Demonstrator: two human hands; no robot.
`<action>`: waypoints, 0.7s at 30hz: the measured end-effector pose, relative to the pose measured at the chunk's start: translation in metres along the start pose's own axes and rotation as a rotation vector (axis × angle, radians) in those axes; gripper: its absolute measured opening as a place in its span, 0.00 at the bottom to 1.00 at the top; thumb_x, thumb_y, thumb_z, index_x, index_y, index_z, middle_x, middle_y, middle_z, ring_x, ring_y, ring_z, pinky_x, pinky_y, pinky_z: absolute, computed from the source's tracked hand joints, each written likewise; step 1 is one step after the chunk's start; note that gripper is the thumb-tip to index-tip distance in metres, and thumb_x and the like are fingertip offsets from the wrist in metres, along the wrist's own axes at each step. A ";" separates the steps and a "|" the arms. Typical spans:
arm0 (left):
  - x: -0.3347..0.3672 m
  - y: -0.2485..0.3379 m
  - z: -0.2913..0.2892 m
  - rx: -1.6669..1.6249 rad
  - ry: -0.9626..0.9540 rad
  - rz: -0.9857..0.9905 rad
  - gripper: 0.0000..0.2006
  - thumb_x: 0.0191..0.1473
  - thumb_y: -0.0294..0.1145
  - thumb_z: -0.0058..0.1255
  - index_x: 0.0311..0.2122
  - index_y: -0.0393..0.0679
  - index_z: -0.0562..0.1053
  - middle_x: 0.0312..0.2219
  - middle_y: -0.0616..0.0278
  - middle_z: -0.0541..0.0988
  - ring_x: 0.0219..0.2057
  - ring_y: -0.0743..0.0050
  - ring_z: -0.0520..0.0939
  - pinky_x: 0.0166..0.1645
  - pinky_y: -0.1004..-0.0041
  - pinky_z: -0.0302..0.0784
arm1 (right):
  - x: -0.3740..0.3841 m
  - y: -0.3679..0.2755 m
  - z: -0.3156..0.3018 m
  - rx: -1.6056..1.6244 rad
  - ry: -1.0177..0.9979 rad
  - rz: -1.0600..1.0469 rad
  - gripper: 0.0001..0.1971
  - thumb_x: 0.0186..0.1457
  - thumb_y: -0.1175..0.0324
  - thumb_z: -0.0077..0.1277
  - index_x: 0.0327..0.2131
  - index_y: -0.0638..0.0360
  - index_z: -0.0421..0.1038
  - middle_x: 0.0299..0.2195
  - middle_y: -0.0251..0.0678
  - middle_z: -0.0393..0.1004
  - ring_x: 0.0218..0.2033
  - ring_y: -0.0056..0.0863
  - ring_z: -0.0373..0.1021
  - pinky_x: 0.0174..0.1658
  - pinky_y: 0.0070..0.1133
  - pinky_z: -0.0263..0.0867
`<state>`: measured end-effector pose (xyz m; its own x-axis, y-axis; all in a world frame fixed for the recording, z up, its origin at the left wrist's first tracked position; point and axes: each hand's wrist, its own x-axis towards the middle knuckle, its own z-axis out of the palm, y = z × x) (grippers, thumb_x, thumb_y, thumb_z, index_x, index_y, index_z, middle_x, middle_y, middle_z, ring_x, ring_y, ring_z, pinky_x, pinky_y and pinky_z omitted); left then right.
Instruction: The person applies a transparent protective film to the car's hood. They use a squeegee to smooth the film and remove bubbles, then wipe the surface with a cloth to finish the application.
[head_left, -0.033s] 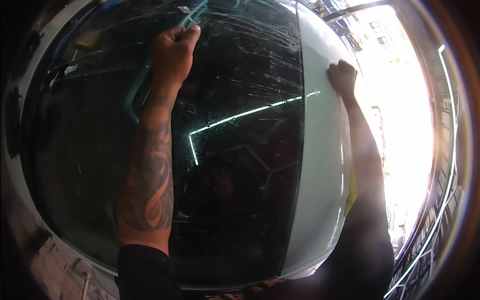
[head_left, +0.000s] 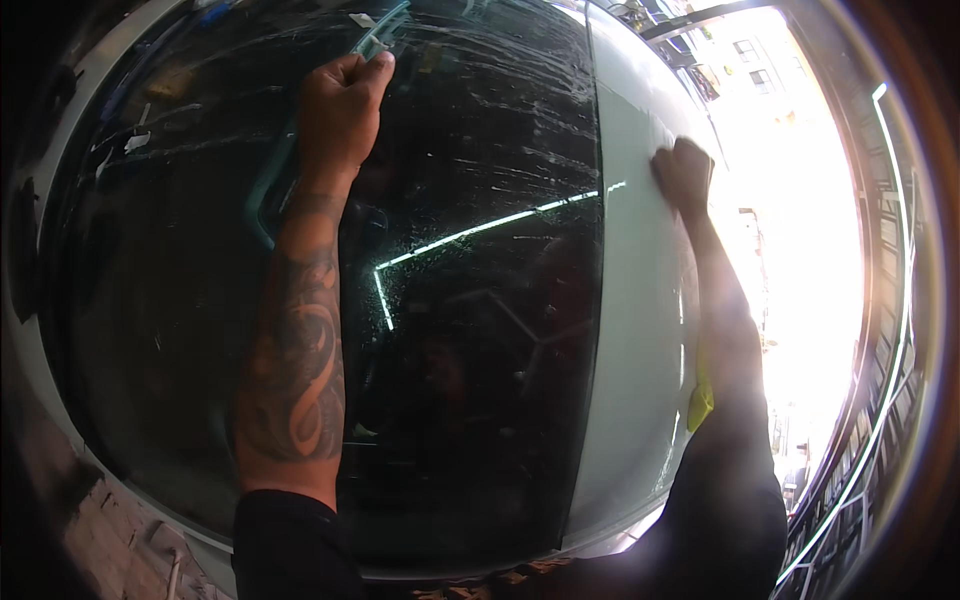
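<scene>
My left hand (head_left: 343, 105) is closed, thumb on top, at the far end of a large dark wet glass pane (head_left: 470, 400). From beyond its fingers sticks out a thin teal strip with a pale part, which looks like a squeegee (head_left: 383, 28); its rest is hidden in the hand. My right hand (head_left: 686, 175) is curled into a fist over the far part of the pale painted panel (head_left: 640, 300) beside the glass. What that fist holds, if anything, is hidden, and its outline is slightly blurred.
Streaks and water drops mark the far glass, with white scraps (head_left: 138, 141) at its left. A light tube is reflected across the middle. Something yellow-green (head_left: 701, 403) shows beside my right forearm. Bright daylight and a metal frame (head_left: 890, 400) stand at the right; brickwork (head_left: 105, 530) lies lower left.
My right hand has come slightly nearer along the pale panel. My left hand, with the squeegee, has shifted a little left in the picture. More of the yellow-green thing shows.
</scene>
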<state>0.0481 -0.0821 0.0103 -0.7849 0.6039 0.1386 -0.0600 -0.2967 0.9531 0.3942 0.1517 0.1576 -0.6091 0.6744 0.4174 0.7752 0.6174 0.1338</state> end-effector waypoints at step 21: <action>0.002 0.010 0.002 -0.025 -0.011 -0.044 0.24 0.61 0.37 0.54 0.14 0.48 0.60 0.13 0.79 0.57 0.17 0.90 0.53 0.23 0.75 0.47 | -0.039 -0.021 -0.023 0.171 0.057 -0.090 0.11 0.43 0.69 0.51 0.16 0.62 0.61 0.18 0.46 0.65 0.21 0.47 0.65 0.28 0.38 0.63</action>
<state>0.0477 -0.0825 0.0208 -0.7747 0.6245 0.0997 -0.1097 -0.2881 0.9513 0.4059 0.1032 0.1594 -0.6608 0.5920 0.4613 0.6751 0.7375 0.0206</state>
